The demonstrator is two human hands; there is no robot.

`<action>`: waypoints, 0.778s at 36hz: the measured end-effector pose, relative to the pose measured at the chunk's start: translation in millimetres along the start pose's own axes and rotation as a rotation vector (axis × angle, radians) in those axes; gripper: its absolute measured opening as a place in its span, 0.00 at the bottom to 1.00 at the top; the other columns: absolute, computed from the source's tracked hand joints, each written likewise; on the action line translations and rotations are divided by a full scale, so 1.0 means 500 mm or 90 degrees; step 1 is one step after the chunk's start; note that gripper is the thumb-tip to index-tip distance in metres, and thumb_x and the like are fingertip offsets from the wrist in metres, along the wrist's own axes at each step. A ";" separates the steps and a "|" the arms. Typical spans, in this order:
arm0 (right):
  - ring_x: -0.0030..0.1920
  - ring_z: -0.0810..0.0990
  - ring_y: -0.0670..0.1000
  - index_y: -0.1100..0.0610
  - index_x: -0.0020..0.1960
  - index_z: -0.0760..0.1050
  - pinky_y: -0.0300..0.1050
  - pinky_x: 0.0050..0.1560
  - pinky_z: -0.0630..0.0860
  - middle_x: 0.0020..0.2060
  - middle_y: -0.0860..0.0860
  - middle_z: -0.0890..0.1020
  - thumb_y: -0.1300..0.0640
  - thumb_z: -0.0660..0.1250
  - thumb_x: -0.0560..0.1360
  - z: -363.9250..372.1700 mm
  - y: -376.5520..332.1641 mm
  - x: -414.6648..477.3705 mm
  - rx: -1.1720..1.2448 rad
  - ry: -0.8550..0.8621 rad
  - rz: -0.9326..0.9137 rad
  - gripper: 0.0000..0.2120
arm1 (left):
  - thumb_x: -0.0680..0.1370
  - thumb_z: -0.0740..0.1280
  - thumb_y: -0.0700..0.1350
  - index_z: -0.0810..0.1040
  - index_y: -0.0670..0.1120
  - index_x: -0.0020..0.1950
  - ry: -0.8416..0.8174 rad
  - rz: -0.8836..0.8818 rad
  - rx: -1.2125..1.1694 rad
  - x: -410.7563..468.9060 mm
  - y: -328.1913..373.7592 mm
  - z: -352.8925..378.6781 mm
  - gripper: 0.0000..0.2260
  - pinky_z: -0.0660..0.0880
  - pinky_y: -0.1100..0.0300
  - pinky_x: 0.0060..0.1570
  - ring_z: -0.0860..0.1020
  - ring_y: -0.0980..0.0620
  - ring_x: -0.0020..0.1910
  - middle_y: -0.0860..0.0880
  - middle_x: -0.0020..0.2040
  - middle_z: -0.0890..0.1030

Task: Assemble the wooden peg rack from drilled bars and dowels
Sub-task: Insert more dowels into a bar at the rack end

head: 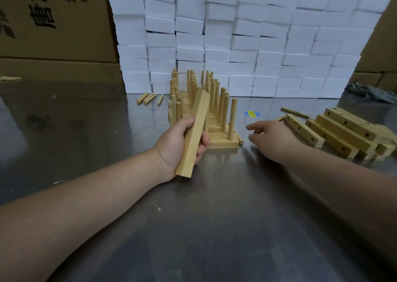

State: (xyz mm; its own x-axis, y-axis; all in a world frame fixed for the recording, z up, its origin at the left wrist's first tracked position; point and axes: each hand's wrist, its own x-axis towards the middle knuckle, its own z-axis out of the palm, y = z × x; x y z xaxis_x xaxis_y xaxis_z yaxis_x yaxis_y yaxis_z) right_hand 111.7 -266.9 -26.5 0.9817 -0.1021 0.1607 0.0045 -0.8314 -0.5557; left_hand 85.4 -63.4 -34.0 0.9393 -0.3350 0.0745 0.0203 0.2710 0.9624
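Pale wood bar (194, 135), square-sided and plain on the faces that show, tilts upward above the middle of the steel table (214, 217), its top end leaning toward the rack (223, 144). The left hand (178, 144) grasps its lower half, thumb on one side, fingers curled under. The bar looks light, rigid and smooth, unlikely to bend or break. A hold nearer the middle would probably steady it best. The rack stands just behind it, toward the far edge, crowded with upright dowels (232, 118). The right hand (272, 138) hovers with loose fingers, holding nothing, beside a pile of drilled bars (343, 129) at the right edge. Loose dowels (149, 98) lie left of the rack. White foam blocks (257, 45) are stacked along the far edge.
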 end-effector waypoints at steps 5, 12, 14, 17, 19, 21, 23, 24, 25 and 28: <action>0.52 0.76 0.51 0.49 0.67 0.71 0.43 0.53 0.70 0.59 0.52 0.76 0.50 0.63 0.75 0.017 -0.010 0.027 -0.076 -0.070 -0.012 0.21 | 0.80 0.48 0.53 0.73 0.39 0.34 -0.002 -0.026 0.019 0.002 0.001 -0.003 0.25 0.62 0.64 0.22 0.65 0.53 0.20 0.47 0.23 0.69; 0.45 0.76 0.52 0.55 0.54 0.80 0.40 0.42 0.71 0.47 0.53 0.82 0.55 0.61 0.77 0.017 -0.022 0.031 -0.182 -0.073 -0.033 0.12 | 0.80 0.52 0.49 0.74 0.42 0.41 -0.010 0.000 0.014 0.002 -0.001 -0.006 0.16 0.64 0.66 0.21 0.68 0.54 0.20 0.47 0.23 0.71; 0.39 0.75 0.52 0.59 0.46 0.81 0.39 0.33 0.68 0.37 0.54 0.79 0.58 0.60 0.76 0.014 -0.024 0.030 -0.216 -0.067 -0.013 0.11 | 0.80 0.53 0.47 0.75 0.42 0.43 -0.020 0.006 0.018 0.002 -0.003 -0.006 0.15 0.66 0.66 0.21 0.70 0.54 0.22 0.47 0.24 0.72; 0.38 0.75 0.53 0.61 0.44 0.77 0.41 0.32 0.69 0.38 0.56 0.77 0.61 0.59 0.76 0.008 -0.020 0.030 -0.258 -0.039 0.042 0.09 | 0.79 0.53 0.44 0.72 0.41 0.43 -0.036 0.007 0.014 -0.002 -0.004 -0.007 0.12 0.69 0.65 0.23 0.71 0.52 0.22 0.46 0.24 0.73; 0.34 0.72 0.53 0.62 0.42 0.74 0.41 0.29 0.65 0.34 0.55 0.74 0.60 0.59 0.75 -0.003 -0.010 0.027 -0.235 0.010 0.082 0.08 | 0.78 0.54 0.42 0.69 0.42 0.44 -0.041 0.009 0.014 -0.004 -0.003 -0.007 0.07 0.70 0.64 0.24 0.73 0.50 0.22 0.46 0.26 0.75; 0.32 0.69 0.52 0.62 0.43 0.73 0.41 0.28 0.62 0.33 0.55 0.72 0.58 0.58 0.76 -0.020 0.005 0.022 -0.185 0.069 0.102 0.09 | 0.77 0.57 0.40 0.68 0.43 0.45 -0.039 0.019 0.027 -0.004 -0.004 -0.009 0.02 0.71 0.63 0.25 0.75 0.50 0.22 0.46 0.28 0.77; 0.35 0.71 0.55 0.62 0.43 0.73 0.42 0.34 0.64 0.35 0.56 0.73 0.59 0.57 0.77 -0.034 0.021 0.015 -0.104 0.129 0.097 0.09 | 0.74 0.61 0.40 0.69 0.43 0.45 -0.032 0.031 0.046 -0.003 -0.005 -0.010 0.02 0.70 0.65 0.23 0.73 0.51 0.21 0.47 0.28 0.76; 0.37 0.70 0.56 0.61 0.43 0.72 0.42 0.36 0.65 0.34 0.55 0.72 0.60 0.57 0.77 -0.039 0.027 0.008 -0.065 0.157 0.088 0.08 | 0.74 0.63 0.39 0.69 0.43 0.44 -0.028 0.037 0.058 -0.003 -0.006 -0.010 0.03 0.69 0.65 0.22 0.71 0.51 0.20 0.47 0.27 0.74; 0.37 0.69 0.55 0.60 0.42 0.71 0.43 0.35 0.64 0.32 0.54 0.71 0.61 0.56 0.77 -0.042 0.031 0.000 -0.033 0.182 0.082 0.08 | 0.74 0.63 0.39 0.69 0.43 0.43 -0.024 0.046 0.072 -0.003 -0.007 -0.010 0.03 0.67 0.65 0.21 0.69 0.52 0.20 0.48 0.27 0.73; 0.32 0.69 0.53 0.59 0.41 0.70 0.42 0.34 0.68 0.30 0.51 0.69 0.62 0.56 0.76 -0.044 0.026 -0.032 0.199 0.238 0.110 0.07 | 0.71 0.63 0.51 0.72 0.43 0.47 -0.036 0.039 0.080 0.000 -0.006 -0.008 0.13 0.66 0.65 0.22 0.67 0.53 0.21 0.48 0.28 0.71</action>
State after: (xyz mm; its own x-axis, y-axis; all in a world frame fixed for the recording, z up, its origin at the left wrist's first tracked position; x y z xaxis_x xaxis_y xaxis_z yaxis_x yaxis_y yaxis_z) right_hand 91.8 -288.0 -18.3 0.8386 -0.4589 0.2934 -0.0392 -0.5881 -0.8079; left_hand 86.6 -60.7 -37.9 0.9165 -0.3726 0.1454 -0.0829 0.1786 0.9804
